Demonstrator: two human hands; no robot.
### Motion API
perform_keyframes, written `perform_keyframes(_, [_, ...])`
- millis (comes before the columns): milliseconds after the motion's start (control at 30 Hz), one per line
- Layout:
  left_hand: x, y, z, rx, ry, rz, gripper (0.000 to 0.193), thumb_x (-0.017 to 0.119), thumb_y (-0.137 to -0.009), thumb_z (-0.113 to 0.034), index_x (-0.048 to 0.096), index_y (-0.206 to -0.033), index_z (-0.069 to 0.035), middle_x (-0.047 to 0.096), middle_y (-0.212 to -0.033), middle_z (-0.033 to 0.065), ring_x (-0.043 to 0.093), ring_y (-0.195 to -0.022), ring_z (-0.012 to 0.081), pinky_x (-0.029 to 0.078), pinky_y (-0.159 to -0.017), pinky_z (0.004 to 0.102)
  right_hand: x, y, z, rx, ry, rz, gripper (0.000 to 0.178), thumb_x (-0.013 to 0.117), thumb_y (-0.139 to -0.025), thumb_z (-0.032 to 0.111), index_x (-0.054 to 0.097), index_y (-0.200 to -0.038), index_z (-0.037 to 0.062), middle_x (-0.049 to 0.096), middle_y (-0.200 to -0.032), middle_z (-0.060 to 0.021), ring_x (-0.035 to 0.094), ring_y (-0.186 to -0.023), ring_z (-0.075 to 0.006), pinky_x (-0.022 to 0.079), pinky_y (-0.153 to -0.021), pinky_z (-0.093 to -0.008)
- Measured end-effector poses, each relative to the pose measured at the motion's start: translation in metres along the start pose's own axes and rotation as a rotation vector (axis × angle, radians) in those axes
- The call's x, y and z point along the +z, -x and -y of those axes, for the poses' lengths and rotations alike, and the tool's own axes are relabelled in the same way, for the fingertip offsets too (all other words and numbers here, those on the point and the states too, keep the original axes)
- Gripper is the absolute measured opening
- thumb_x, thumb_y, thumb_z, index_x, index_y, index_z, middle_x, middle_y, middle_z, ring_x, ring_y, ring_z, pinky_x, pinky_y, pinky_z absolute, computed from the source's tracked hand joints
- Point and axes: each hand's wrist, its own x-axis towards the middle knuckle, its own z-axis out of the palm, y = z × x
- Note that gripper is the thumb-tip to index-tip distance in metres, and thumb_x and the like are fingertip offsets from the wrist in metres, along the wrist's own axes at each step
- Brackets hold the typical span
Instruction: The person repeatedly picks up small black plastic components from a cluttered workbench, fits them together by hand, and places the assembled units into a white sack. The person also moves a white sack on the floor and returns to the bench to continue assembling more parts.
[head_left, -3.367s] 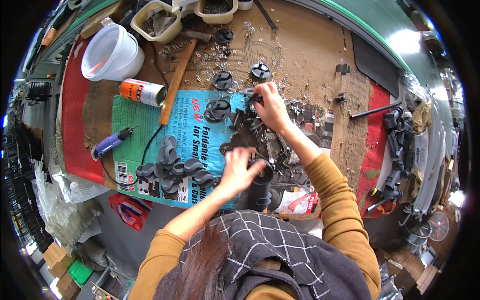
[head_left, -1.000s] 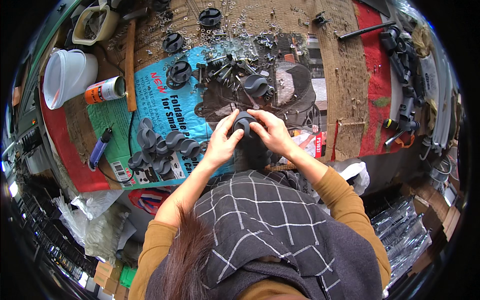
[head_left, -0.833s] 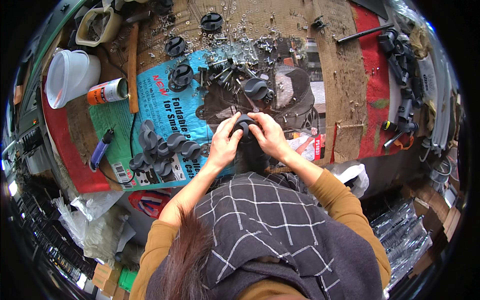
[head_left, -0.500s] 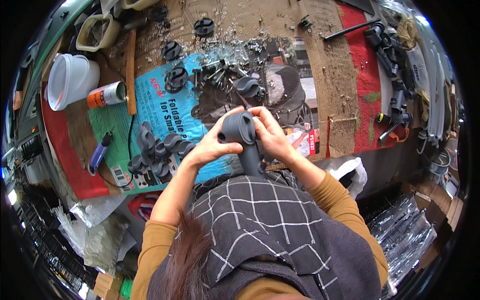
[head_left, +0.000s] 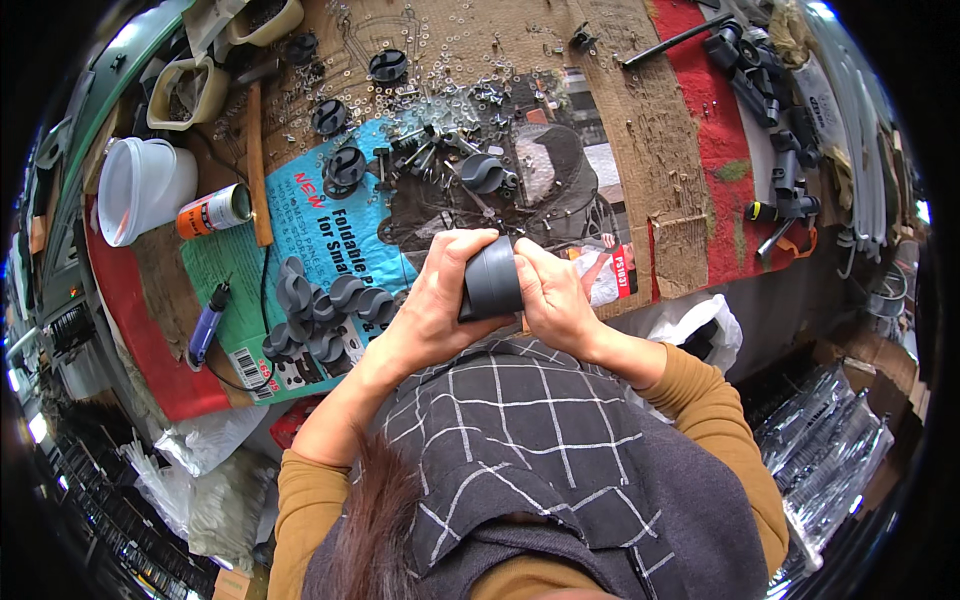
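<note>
Between my two hands, close to the table's front edge, is a dark grey plastic part with a rounded, drum-like end [head_left: 493, 279]. My left hand [head_left: 437, 300] wraps its left side, with the thumb on top and fingers beneath. Closed against its right side is my right hand [head_left: 562, 308]; those fingertips are partly hidden. Just beyond lie a grey curved cap [head_left: 482, 173] and a heap of loose screws [head_left: 430, 150]. Several wavy grey plastic pieces [head_left: 325, 310] sit left of my left hand. Black round knobs [head_left: 345, 167] are scattered farther back.
Cardboard [head_left: 665, 190] covers the table, strewn with small metal nuts. On the left stand a white tub [head_left: 150, 185], an orange can [head_left: 213, 211], a wooden handle [head_left: 258, 165] and a purple corded tool [head_left: 207, 327]. Black tubular parts [head_left: 790, 180] line the right edge.
The grey part has been turned in my hands: its rounded end now faces sideways, and the long stem seen before is hidden. Both hands have shifted their hold around it.
</note>
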Motion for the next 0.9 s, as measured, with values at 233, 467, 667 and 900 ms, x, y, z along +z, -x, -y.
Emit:
perform_keyframes(233, [0.017,-0.008,0.021,-0.123,0.288,-0.378,0.077,0.073,-0.076,-0.052,0.044,-0.125,0.0,0.061,-0.105,0.0118,0.06,-0.093,0.0212,0.047,-0.085,0.034,-0.005,-0.003,0.007,-0.018,-0.223,-0.028,0.053,0.064,-0.086,0.037,0.045,-0.122,0.0029,0.057,-0.096,-0.0157,0.058,-0.096,-0.0296,0.045,-0.083,-0.0387])
perform_keyframes(467, [0.027,-0.007,0.033,-0.371,0.501,-0.436,0.085,0.032,-0.087,-0.075,0.054,-0.116,0.003,0.063,-0.098,0.0088,0.057,-0.095,0.0157,0.043,-0.085,0.0288,0.002,0.022,0.008,0.187,-0.018,0.227,0.086,0.072,-0.073,0.033,0.026,-0.141,0.0065,0.061,-0.1,-0.0277,0.061,-0.095,-0.0444,0.048,-0.082,-0.0467])
perform_keyframes(667, [0.031,-0.013,0.028,-0.575,0.994,-0.541,0.054,0.032,-0.101,-0.047,0.058,-0.113,-0.002,0.065,-0.099,0.0065,0.06,-0.091,0.0149,0.044,-0.087,0.0306,0.008,0.023,0.003,0.169,0.105,0.105,0.086,0.071,-0.074,0.035,0.026,-0.141,0.0069,0.062,-0.1,-0.0268,0.062,-0.091,-0.0446,0.049,-0.078,-0.0482])
perform_keyframes(900, [0.043,-0.017,0.034,-0.428,0.74,-0.499,0.054,0.033,-0.101,-0.044,0.059,-0.11,0.002,0.063,-0.097,0.0078,0.059,-0.088,0.0154,0.045,-0.083,0.0285,-0.007,0.008,-0.013,-0.039,0.182,-0.281,0.046,0.06,-0.087,0.047,0.053,-0.099,0.0025,0.053,-0.093,-0.0152,0.048,-0.083,-0.0315,0.039,-0.078,-0.0419])
